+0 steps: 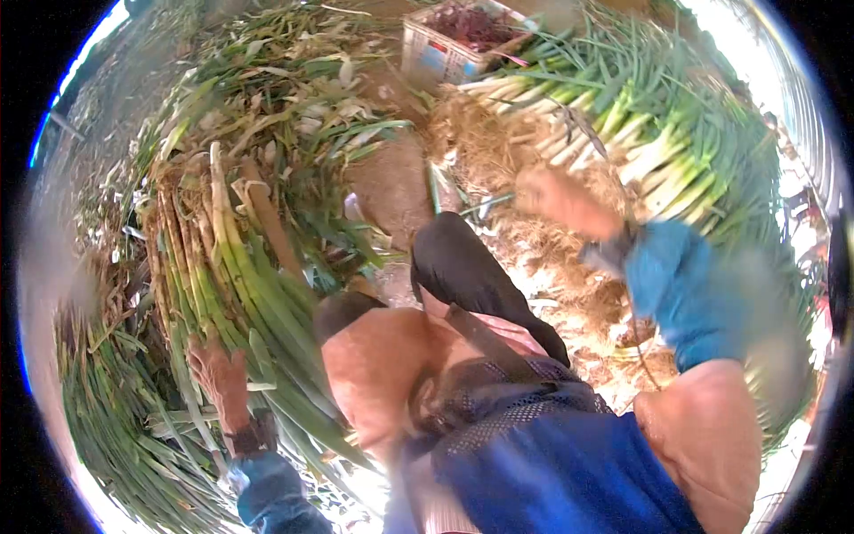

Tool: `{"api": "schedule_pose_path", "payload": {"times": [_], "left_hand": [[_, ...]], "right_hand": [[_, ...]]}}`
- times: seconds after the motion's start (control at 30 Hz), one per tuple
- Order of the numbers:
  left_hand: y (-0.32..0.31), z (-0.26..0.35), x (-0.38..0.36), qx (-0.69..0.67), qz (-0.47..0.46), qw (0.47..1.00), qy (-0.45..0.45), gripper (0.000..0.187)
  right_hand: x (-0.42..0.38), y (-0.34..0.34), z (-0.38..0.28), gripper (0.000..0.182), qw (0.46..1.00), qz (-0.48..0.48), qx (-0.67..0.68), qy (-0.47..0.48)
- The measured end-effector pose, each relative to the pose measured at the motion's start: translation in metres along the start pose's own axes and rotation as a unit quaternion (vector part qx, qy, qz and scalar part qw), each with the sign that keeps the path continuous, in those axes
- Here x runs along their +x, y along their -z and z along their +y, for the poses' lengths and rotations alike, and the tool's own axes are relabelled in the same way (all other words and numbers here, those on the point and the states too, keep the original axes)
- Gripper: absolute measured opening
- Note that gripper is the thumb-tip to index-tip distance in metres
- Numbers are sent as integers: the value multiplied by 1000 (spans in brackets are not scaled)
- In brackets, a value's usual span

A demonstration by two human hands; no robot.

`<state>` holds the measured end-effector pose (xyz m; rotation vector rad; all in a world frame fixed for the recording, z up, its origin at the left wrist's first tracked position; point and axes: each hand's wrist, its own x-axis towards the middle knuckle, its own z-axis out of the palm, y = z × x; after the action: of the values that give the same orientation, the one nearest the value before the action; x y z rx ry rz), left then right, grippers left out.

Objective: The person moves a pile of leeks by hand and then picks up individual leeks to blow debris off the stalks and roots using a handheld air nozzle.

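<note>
My left hand point(219, 381) lies on the green stalks of a pile of long onions point(236, 276) at the left, its fingers a little apart. Brown, untrimmed leaves and roots are at the pile's upper end. My right hand point(569, 203) is stretched out over the dry roots at the centre right. Motion blurs its fingers, and whether they hold anything cannot be made out. Beyond it, cleaner onions point(658, 169) with white stems and green tops lie side by side in a long row.
A plastic crate point(436, 58) with dark reddish contents stands at the top. Loose leaves point(294, 98) litter the ground at the upper left. My knees and a blue garment point(551, 454) fill the lower middle. Root matter point(569, 294) lies right of my legs.
</note>
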<state>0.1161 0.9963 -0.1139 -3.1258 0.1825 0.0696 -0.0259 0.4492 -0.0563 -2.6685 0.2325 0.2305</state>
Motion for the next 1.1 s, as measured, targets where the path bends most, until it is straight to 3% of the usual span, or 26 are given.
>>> {"api": "schedule_pose_path", "payload": {"times": [0.03, 0.13, 0.23, 0.27, 0.33, 0.4, 0.43, 0.47, 0.53, 0.6, 0.63, 0.7, 0.73, 0.8, 0.9, 0.93, 1.0, 1.03, 1.1], "left_hand": [[10, 16, -9, -16, 65, 997, -41, 69], [29, 69, -37, -180, -32, 972, -151, 63], [40, 114, -74, -244, -90, 946, -194, 62], [31, 114, -79, -234, -83, 950, -192, 61], [1, 106, -93, -220, -62, 955, -187, 58], [-5, 107, -101, -432, -235, 865, -95, 50], [-59, 79, -99, -452, -242, 855, -76, 40], [-45, 96, -107, -489, -242, 838, -23, 29], [-30, 104, -120, -404, -192, 894, -9, 22], [-12, 117, -132, -449, -83, 890, -13, 21], [-1, 127, -130, -464, -30, 885, -20, 21], [24, 150, -118, -506, 11, 854, 121, 15], [34, 162, -110, -487, 25, 868, 99, 15], [47, 183, -95, -449, 47, 891, 49, 16], [20, 211, -64, -275, 63, 959, -32, 18], [12, 213, -57, -278, 66, 958, -38, 19], [13, 220, -44, -283, 70, 956, -46, 22], [22, 231, -46, -484, 121, 863, -73, 26], [33, 233, -19, -398, 78, 913, -51, 28]], "right_hand": [[-33, -14, -20, 41, 1000, 16, 19, -11], [-88, -47, -72, 46, 990, 67, 118, 34], [-90, -78, -105, 29, 993, 55, -33, 101], [-85, -97, -102, 26, 992, 30, -86, 92], [-74, -116, -100, 24, 964, 30, -211, 162], [-72, -116, -104, 27, 941, 19, -266, 206], [-66, -124, -93, 23, 932, 56, -218, 283], [-60, -113, -88, 23, 945, 59, -172, 270], [-44, -81, -79, 25, 963, 44, -68, 257], [-45, -29, -71, 27, 954, 167, -36, 245], [-45, -25, -48, 26, 974, 161, 11, 161], [-54, -16, -9, 24, 992, 111, 56, -25], [-62, -8, 8, 24, 988, 71, 52, -126], [-83, -36, 61, 17, 978, 187, 9, -92], [-106, -100, 100, 15, 984, 93, -76, -131], [-109, -108, 100, 17, 987, 51, -68, -135], [-106, -98, 80, 21, 990, 70, 51, -111], [-101, -95, 72, 24, 991, 101, 37, -81], [-89, -80, 70, 31, 984, 175, -7, -29]]}}
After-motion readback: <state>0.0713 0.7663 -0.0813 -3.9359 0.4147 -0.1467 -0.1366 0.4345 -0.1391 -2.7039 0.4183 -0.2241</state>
